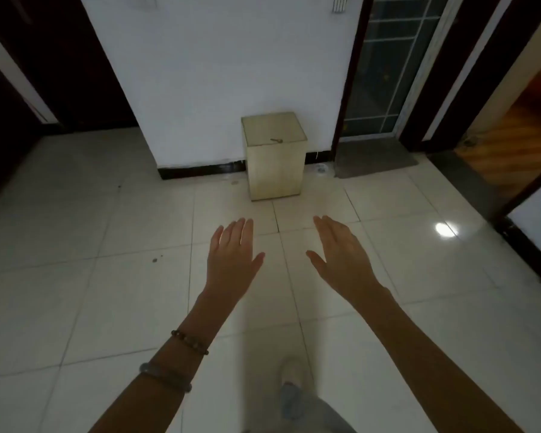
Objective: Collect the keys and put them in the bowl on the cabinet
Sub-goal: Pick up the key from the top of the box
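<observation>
A small dark object that looks like keys (276, 140) lies on top of a pale box-shaped cabinet (275, 170) standing against the white wall. My left hand (233, 260) and my right hand (344, 254) are stretched out flat, palms down, over the tiled floor, well short of the cabinet. Both hands hold nothing and their fingers are straight. Two bead bracelets sit on my left wrist. No bowl is in view.
White floor tiles (107, 276) fill the room. A grey doormat (375, 159) lies before a glass door at the right. Dark doorways stand at the left and far right. My foot in a light shoe (292, 376) shows at the bottom.
</observation>
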Action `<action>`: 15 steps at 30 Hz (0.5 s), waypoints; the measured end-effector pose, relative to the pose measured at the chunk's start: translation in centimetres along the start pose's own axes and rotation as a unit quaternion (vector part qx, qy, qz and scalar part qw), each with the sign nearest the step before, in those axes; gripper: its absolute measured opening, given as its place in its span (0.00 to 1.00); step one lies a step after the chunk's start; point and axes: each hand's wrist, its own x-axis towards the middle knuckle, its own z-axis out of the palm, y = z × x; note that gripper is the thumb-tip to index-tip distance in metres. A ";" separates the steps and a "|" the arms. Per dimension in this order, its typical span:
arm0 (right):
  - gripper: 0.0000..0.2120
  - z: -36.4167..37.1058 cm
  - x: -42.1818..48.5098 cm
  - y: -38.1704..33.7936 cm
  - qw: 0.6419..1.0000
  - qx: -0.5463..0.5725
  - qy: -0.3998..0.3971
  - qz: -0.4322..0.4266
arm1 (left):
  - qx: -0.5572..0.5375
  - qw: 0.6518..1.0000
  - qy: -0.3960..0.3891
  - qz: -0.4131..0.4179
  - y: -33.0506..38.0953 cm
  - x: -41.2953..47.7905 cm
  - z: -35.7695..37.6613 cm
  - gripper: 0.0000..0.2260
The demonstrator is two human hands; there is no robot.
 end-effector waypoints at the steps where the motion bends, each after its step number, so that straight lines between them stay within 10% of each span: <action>1: 0.29 0.3 1.4 1.1 1.000 0.009 -0.001 0.001 | -0.011 1.000 -0.004 -0.004 0.2 1.6 0.5 0.29; 15: 0.29 2.0 18.5 10.7 1.000 -0.001 -0.020 -0.015 | -0.017 1.000 -0.002 -0.011 0.1 20.1 5.8 0.29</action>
